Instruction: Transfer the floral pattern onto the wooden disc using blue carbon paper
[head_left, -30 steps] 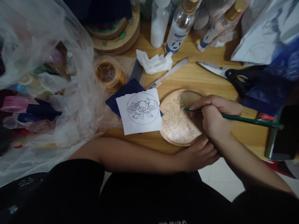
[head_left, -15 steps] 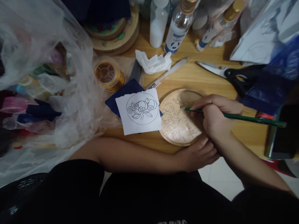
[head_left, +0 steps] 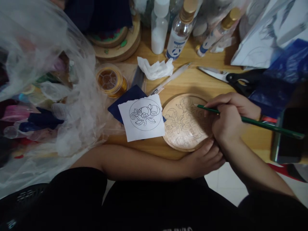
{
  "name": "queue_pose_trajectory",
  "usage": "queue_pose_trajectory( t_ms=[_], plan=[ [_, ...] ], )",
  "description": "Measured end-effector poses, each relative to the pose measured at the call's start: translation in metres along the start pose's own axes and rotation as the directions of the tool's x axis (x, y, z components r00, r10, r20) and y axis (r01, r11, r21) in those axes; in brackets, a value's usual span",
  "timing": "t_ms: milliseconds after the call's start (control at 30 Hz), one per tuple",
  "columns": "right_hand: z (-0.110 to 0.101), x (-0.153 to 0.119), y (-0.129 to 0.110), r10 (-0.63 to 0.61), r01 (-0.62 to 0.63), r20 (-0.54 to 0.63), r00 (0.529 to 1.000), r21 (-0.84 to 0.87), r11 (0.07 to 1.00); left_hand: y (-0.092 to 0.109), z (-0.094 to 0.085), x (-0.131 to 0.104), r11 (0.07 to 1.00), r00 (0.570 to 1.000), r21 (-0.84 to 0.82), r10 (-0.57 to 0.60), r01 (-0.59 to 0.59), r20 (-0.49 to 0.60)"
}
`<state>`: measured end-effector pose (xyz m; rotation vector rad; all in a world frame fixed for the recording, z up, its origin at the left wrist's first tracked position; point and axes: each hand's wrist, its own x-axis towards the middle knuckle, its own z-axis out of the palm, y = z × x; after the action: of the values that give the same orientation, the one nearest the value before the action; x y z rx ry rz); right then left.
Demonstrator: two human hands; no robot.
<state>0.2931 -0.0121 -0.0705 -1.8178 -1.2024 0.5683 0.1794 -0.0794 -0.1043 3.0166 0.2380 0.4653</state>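
A round wooden disc [head_left: 179, 126] with flower line drawings on its face lies at the table's front edge. My right hand [head_left: 227, 120] is closed around a green pencil [head_left: 267, 125], with its tip at or just above the upper middle of the disc; contact cannot be told. My left hand [head_left: 204, 158] curls at the disc's lower right rim and seems to grip it; its fingertips are partly hidden. Left of the disc, a torn white paper [head_left: 141, 131] carries a printed flower design inside a circle. Dark blue cloth [head_left: 115, 109] shows under that paper.
Behind the disc lie a pen [head_left: 172, 77], crumpled tissue [head_left: 156, 69] and scissors [head_left: 216, 73]. A gold wire spool [head_left: 110, 81] sits left. Bottles [head_left: 178, 41] stand at the back. A plastic bag [head_left: 79, 106] fills the left; a phone [head_left: 288, 138] lies right.
My right hand and the pencil have moved slightly right and up across the disc. My left hand stays at the rim. The whole view has shifted a little.
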Motion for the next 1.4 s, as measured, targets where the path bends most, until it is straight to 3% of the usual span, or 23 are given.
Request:
queue_pose_trajectory(
  t_ms=[100,200,500,667,1000,1167,1400],
  plan=[
    [0.0040,-0.0003,-0.0014,0.038,-0.031,-0.099,0.994,0.071,0.997,-0.0011,-0.0008,0.0006,1.000,1.000,-0.010,0.005,-0.005,0.006],
    [0.0085,-0.0029,0.0013,0.020,-0.012,-0.057,0.998,0.143,0.990,-0.0019,-0.0014,0.0008,0.999,0.998,-0.014,0.039,-0.038,0.058],
    [0.0092,-0.0052,0.0060,-0.051,0.038,0.088,0.995,0.140,0.989,-0.0012,0.0002,0.0001,0.995,0.986,-0.046,0.096,-0.091,0.140],
    [0.0103,-0.0050,0.0042,-0.021,0.011,0.078,0.997,0.119,0.993,-0.0027,-0.0028,0.0011,0.995,0.984,-0.049,0.093,-0.087,0.151],
    [0.0082,-0.0046,0.0002,0.024,-0.033,0.089,0.996,0.101,0.994,-0.0016,-0.0005,-0.0011,0.998,0.996,-0.023,0.060,-0.058,0.071],
    [0.0074,-0.0048,0.0029,-0.006,-0.005,0.104,0.995,0.107,0.994,-0.0033,-0.0030,0.0010,0.994,0.982,-0.044,0.105,-0.099,0.155],
    [0.0088,-0.0062,0.0038,-0.001,0.000,0.020,1.000,0.084,0.996,-0.0024,-0.0033,0.0019,0.997,0.992,-0.063,0.058,-0.052,0.109]
  ],
)
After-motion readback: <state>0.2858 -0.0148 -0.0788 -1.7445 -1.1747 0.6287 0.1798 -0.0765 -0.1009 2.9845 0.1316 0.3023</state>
